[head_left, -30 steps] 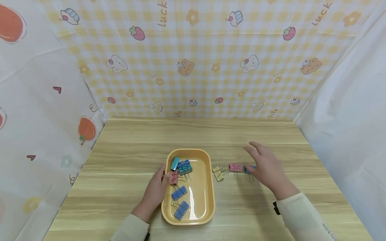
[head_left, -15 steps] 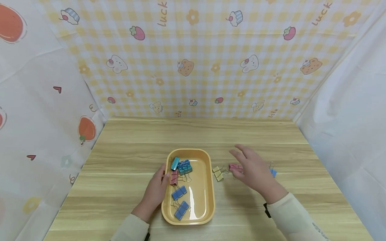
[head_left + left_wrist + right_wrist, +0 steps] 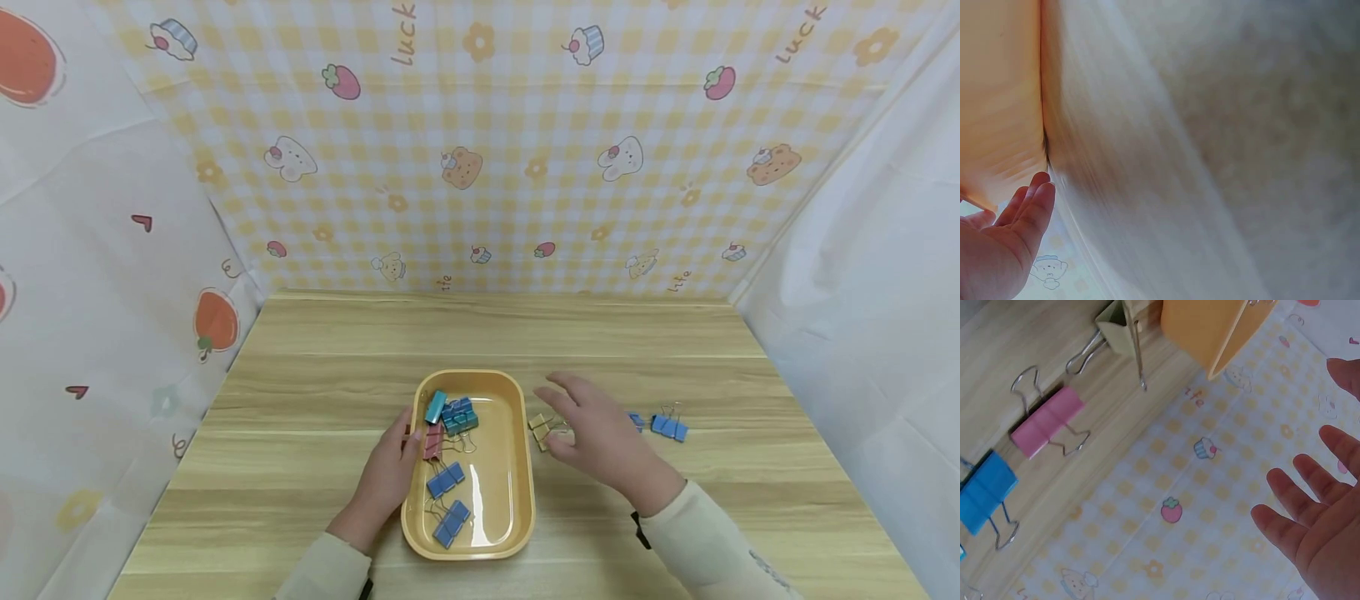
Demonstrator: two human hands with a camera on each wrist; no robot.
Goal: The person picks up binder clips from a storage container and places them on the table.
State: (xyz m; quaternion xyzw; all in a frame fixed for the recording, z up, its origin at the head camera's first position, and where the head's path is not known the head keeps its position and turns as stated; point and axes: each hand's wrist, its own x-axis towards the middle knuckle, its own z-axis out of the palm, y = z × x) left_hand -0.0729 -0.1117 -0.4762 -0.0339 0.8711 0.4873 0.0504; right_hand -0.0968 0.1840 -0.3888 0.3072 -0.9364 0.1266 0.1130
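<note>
Right wrist view shows pink clip [image 3: 1047, 422] on desk [image 3: 225, 492], hidden behind right grip [image 3: 607, 437] in head view. Only head view shows tray clips [image 3: 452, 523] inside yellow tray [image 3: 498, 454]. Right grip: fingers and thumb apart, holding nothing, near yellow clip [image 3: 537, 427] just beside tray. Left grip [image 3: 386, 471] clamped on tray's left wall, thumb at rim.

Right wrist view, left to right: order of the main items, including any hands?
Blue binder clip → pink binder clip → yellow binder clip, cut off at the top → tray, also cut off → right hand.
</note>
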